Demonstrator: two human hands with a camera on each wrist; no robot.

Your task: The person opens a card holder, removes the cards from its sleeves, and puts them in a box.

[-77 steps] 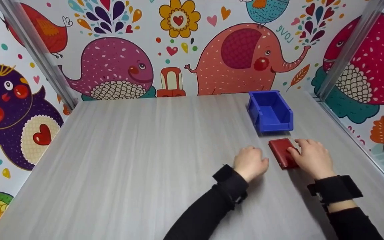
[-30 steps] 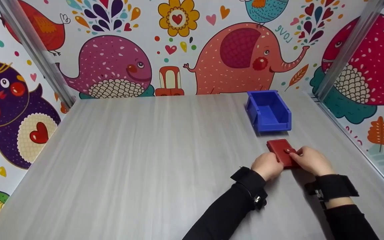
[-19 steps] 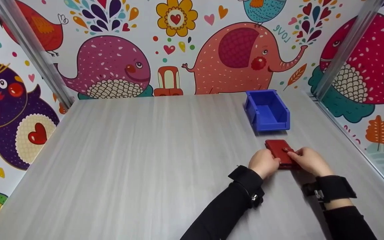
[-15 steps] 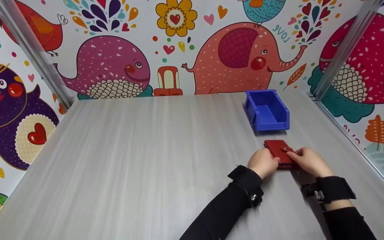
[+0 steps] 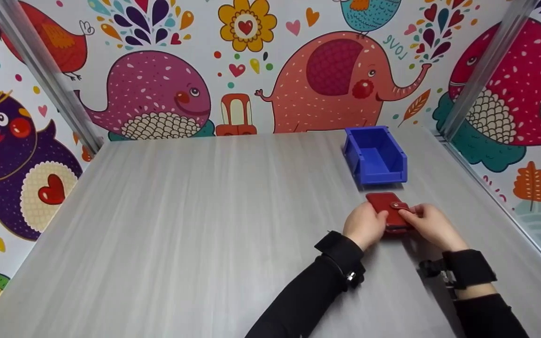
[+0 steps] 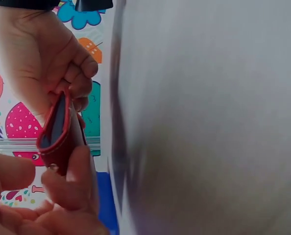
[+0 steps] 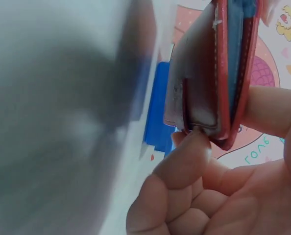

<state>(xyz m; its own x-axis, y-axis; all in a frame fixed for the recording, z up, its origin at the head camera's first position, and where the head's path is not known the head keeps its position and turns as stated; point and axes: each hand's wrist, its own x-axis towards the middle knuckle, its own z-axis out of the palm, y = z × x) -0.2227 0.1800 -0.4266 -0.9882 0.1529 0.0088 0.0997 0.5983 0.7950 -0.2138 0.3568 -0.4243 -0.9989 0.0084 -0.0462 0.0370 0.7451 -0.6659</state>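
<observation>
A red wallet [image 5: 383, 203] with a snap strap [image 5: 398, 205] is held by both hands in front of the blue bin. My left hand [image 5: 363, 226] pinches its left edge between thumb and curled fingers. On the opposite side, my right hand [image 5: 436, 227] grips the edge by the strap, thumb on top and fingers underneath. The left wrist view shows the wallet [image 6: 62, 139] edge-on, raised off the tabletop, its covers slightly parted over a grey inside. In the right wrist view, fingertips [image 7: 189, 154] press against the wallet's outer cover [image 7: 197, 78].
The open-front blue bin [image 5: 383, 178] stands just beyond the wallet on the pale wood-grain table [image 5: 195, 225]. Walls with cartoon animals [image 5: 334, 89] rise behind and at both sides, with metal corner posts [image 5: 40, 75].
My left hand came rightward to the wallet and took its left edge, while my right hand took hold by the strap. Since then the wallet has risen and shifted slightly left with both hands.
</observation>
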